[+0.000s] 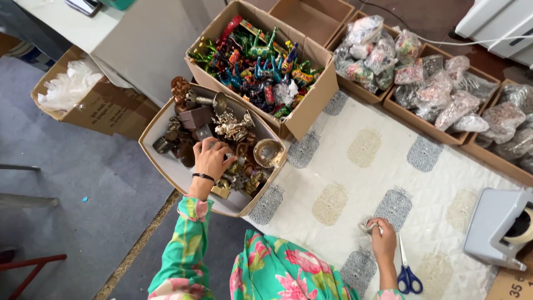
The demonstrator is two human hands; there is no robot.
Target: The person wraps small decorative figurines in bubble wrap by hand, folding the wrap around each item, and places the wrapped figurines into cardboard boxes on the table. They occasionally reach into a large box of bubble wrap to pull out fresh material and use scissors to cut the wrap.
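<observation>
Two grips worked apart: my left hand [211, 158] curled down among brass trinkets [233, 126] in the tilted carton [166, 119], while my right hand [383, 240] pinched a small pale ornament [367, 226] on the quilted cloth [355, 166], too small to tell its axis; blue-handled scissors [407, 272] lay just beside, blades pointing away from me.

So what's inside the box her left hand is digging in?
The box holds a heap of brass and dark metal trinkets: figurines and a round bowl. The left hand covers some, and whatever lies deeper in the pile is hidden.
</observation>
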